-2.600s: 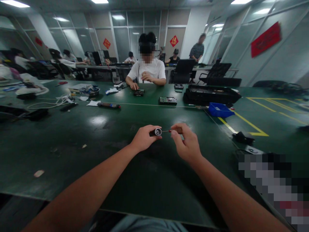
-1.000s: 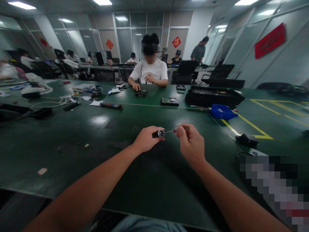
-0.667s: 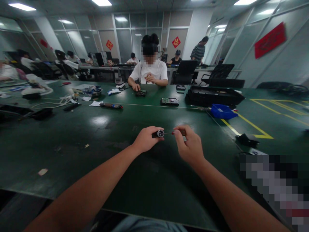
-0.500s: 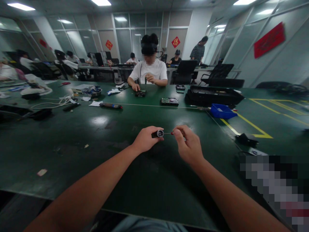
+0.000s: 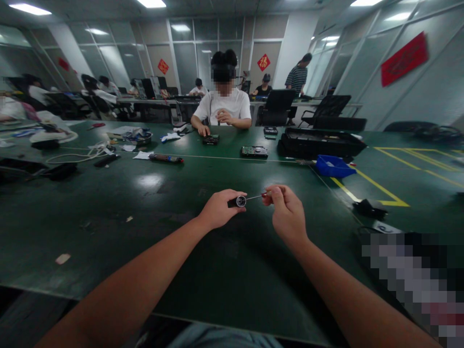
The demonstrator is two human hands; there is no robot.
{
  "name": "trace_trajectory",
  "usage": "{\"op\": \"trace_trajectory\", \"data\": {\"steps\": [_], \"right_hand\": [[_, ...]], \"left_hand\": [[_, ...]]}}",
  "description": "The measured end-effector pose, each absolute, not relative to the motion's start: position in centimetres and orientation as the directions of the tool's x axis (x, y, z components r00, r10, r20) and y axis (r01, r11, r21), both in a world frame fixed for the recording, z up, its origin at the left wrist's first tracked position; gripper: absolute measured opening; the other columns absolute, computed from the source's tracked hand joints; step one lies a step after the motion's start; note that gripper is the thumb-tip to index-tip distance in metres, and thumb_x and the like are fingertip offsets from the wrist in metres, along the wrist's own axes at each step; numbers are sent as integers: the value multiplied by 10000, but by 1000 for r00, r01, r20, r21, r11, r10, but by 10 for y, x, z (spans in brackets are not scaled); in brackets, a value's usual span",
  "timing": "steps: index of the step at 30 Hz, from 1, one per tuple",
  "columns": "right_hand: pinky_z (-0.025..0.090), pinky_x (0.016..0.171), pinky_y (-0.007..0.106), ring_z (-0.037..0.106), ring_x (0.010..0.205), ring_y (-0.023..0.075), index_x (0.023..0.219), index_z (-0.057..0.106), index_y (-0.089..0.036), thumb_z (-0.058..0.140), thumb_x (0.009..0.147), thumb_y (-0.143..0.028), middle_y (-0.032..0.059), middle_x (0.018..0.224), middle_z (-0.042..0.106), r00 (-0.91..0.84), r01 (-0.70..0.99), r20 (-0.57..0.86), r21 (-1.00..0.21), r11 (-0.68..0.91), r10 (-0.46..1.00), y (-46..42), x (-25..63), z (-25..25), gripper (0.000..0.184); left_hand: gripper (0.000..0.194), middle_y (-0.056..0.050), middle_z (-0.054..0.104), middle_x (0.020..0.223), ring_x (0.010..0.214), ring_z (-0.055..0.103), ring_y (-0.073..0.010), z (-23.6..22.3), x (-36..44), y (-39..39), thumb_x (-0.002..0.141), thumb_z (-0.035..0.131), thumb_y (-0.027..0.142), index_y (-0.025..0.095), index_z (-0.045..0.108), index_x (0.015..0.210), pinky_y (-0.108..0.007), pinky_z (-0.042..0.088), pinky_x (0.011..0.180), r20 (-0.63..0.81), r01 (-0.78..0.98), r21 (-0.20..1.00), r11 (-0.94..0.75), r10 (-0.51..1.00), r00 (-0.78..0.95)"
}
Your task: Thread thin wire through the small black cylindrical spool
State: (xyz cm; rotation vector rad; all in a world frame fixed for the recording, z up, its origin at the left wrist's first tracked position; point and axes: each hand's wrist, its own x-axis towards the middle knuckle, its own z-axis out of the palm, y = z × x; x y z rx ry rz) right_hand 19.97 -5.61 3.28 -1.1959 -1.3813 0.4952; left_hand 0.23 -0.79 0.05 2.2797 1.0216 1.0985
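Note:
My left hand point(image 5: 219, 209) is closed around a black cylinder point(image 5: 232, 203), whose round, silver-rimmed end faces me. I cannot make out the exact kind of this cylinder. Just to the right, my right hand point(image 5: 288, 209) pinches the reddish handle of a thin screwdriver point(image 5: 254, 197) between thumb and fingers. Its metal shaft slants down to the left and its tip meets the rim of the cylinder's end, though whether it goes inside is too small to tell. Both hands are held above the green table point(image 5: 152, 270).
Across the table a person in a white shirt point(image 5: 239, 104) handles a small dark device point(image 5: 210, 139). A hard drive point(image 5: 254, 152), a black tray point(image 5: 322, 143) and a blue bin point(image 5: 334, 166) stand beyond my hands. A pen-like tool point(image 5: 166, 158) lies left, near cables.
My right hand has shifted slightly right and up with the screwdriver. Its shaft was nearly level before and now slopes; more of it shows. My left hand and the cylinder have barely moved.

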Motion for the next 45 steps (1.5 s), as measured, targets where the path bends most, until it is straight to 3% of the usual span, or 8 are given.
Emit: {"op": "trace_trajectory", "data": {"steps": [4, 10, 19, 26, 32, 37, 42, 45], "right_hand": [[517, 645, 343, 636, 658, 174, 902, 614, -204, 467, 996, -453, 25, 759, 662, 284, 198, 394, -916, 349, 874, -53, 201, 33, 304], [503, 708, 345, 651, 718, 177, 964, 606, -210, 456, 1018, -410, 23, 768, 678, 237, 455, 541, -796, 400, 807, -61, 197, 36, 256], [501, 699, 332, 684, 736, 181, 1025, 603, -209, 439, 1027, -391, 31, 811, 711, 157, 558, 606, -706, 436, 780, -63, 197, 35, 245], [417, 555, 293, 581, 540, 153, 694, 587, -229, 667, 876, -529, -5, 622, 650, 111, 716, 622, -591, 371, 775, -68, 199, 43, 360], [487, 655, 315, 667, 690, 181, 989, 640, -224, 540, 970, -374, 34, 823, 720, -13, 653, 644, -574, 494, 765, -69, 198, 42, 181], [478, 667, 331, 649, 693, 181, 922, 650, -226, 494, 993, -346, 29, 799, 697, -68, 647, 667, -537, 542, 742, -72, 197, 42, 209], [526, 721, 358, 707, 825, 214, 1098, 658, -226, 535, 980, -371, 52, 920, 739, 76, 498, 610, -709, 499, 789, -71, 196, 39, 223], [541, 746, 371, 702, 806, 211, 1030, 676, -213, 539, 977, -406, 52, 869, 737, 128, 424, 547, -784, 453, 827, -67, 196, 36, 242]], "left_hand": [[410, -43, 738, 1163, 1064, 677, -219, 3, 3, -9, 806, 802, 252, 237, 711, 1205, -363, 510, 954, 479, 457, 635, -623, 781, 400], [402, -31, 744, 1116, 1018, 679, -214, 5, 4, -11, 812, 800, 272, 242, 710, 1203, -350, 511, 909, 466, 475, 635, -609, 792, 393], [407, -31, 748, 1109, 1015, 686, -213, 5, 4, -11, 810, 800, 277, 249, 709, 1206, -348, 520, 903, 460, 468, 652, -596, 802, 380], [415, -40, 744, 1190, 1087, 689, -226, 3, 2, -10, 816, 795, 286, 252, 709, 1221, -379, 517, 985, 434, 452, 676, -582, 810, 394], [430, -41, 748, 1185, 1089, 693, -234, 3, 2, -10, 814, 796, 285, 256, 706, 1233, -385, 523, 990, 432, 462, 679, -570, 820, 375], [417, -43, 749, 1180, 1074, 696, -230, 3, 3, -11, 813, 796, 284, 249, 713, 1220, -383, 524, 986, 428, 458, 676, -577, 814, 393], [441, -38, 750, 1189, 1081, 697, -224, 3, 2, -10, 806, 804, 282, 256, 704, 1235, -372, 533, 958, 437, 442, 701, -560, 827, 354], [436, -35, 754, 1181, 1077, 700, -225, 2, 2, -9, 800, 809, 272, 253, 710, 1224, -370, 534, 955, 441, 444, 702, -557, 829, 343]]}}
